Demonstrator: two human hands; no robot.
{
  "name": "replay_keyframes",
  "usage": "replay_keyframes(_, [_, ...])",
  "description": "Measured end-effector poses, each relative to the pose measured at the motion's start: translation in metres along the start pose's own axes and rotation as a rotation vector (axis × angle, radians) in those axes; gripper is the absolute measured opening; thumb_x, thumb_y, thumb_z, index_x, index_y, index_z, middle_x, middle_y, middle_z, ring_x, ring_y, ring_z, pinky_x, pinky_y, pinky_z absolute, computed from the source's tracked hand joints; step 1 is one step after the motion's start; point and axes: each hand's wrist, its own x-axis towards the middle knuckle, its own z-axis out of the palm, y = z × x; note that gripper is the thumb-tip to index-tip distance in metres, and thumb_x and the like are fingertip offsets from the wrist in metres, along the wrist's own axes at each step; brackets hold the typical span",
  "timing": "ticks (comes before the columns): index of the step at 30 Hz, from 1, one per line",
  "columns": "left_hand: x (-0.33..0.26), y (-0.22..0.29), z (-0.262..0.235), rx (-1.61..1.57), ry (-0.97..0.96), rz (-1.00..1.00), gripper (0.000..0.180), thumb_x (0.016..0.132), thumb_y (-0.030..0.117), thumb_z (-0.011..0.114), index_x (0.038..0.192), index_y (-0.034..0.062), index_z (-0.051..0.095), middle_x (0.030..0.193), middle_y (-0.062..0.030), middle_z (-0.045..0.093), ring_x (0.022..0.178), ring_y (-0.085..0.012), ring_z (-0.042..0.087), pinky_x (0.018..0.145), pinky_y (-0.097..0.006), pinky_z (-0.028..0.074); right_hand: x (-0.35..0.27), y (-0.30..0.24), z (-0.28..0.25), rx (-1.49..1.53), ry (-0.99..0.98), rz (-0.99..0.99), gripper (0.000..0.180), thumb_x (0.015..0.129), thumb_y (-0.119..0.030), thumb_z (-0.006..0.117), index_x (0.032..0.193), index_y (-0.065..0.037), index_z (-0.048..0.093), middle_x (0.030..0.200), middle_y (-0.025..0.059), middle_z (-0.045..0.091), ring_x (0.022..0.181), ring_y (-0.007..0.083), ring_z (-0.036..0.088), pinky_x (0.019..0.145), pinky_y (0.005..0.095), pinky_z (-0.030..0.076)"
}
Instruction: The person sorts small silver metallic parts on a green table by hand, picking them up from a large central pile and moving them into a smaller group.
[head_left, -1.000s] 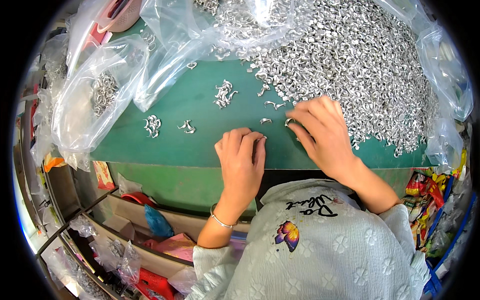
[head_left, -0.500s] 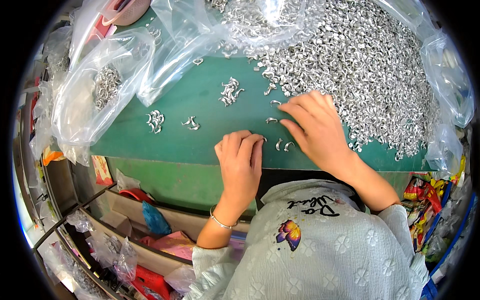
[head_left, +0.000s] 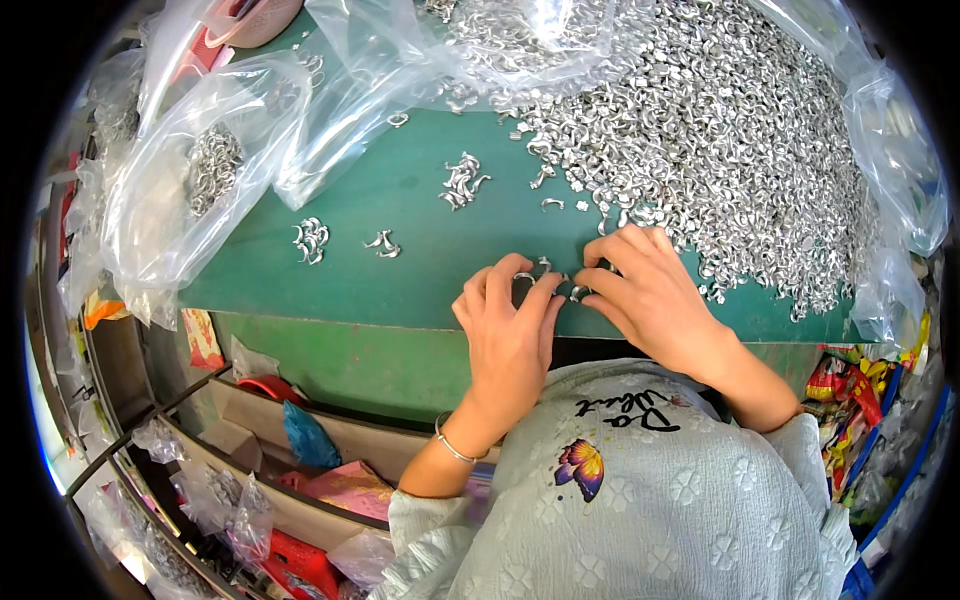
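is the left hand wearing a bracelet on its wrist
Yes, a thin silver bracelet circles the wrist just below the left hand, which rests on the green table among small metal pieces.

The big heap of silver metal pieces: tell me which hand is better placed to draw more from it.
Right. The right hand lies beside the heap of silver metal pieces, its fingertips near loose pieces at the edge. The left hand sits farther off on the bare green tabletop.

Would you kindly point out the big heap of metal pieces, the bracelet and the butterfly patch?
heap of metal pieces (head_left: 740, 130): head view, middle of pile.
bracelet (head_left: 450, 447): head view, band on wrist.
butterfly patch (head_left: 582, 466): head view, its wings.
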Motion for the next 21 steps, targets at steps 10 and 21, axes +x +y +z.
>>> replay_keyframes(10, [-0.001, -0.009, -0.012, -0.077, 0.077, -0.097, 0.035, 0.077, -0.002, 0.071, 0.111, 0.0045, 0.063, 0.103, -0.0103, 0.057, 0.096, -0.0265, 0.055, 0.083, -0.036, 0.039, 0.018, 0.009, 0.013, -0.107, 0.119, -0.063, 0.015, 0.074, -0.007, 0.063, 0.089, -0.006, 0.063, 0.089, 0.0055, 0.052, 0.088, 0.0226, 0.049, 0.076, 0.0343, 0.037])
replay_keyframes(21, [0.006, -0.020, -0.009, -0.131, 0.113, -0.053, 0.028, 0.075, -0.006, 0.071, 0.100, 0.0041, 0.064, 0.091, -0.0061, 0.062, 0.079, -0.0204, 0.059, 0.077, -0.032, 0.039, 0.029, 0.013, 0.017, -0.052, 0.110, -0.097, 0.022, 0.078, -0.010, 0.070, 0.099, -0.006, 0.065, 0.089, 0.0049, 0.054, 0.086, 0.0231, 0.051, 0.077, 0.0353, 0.038])
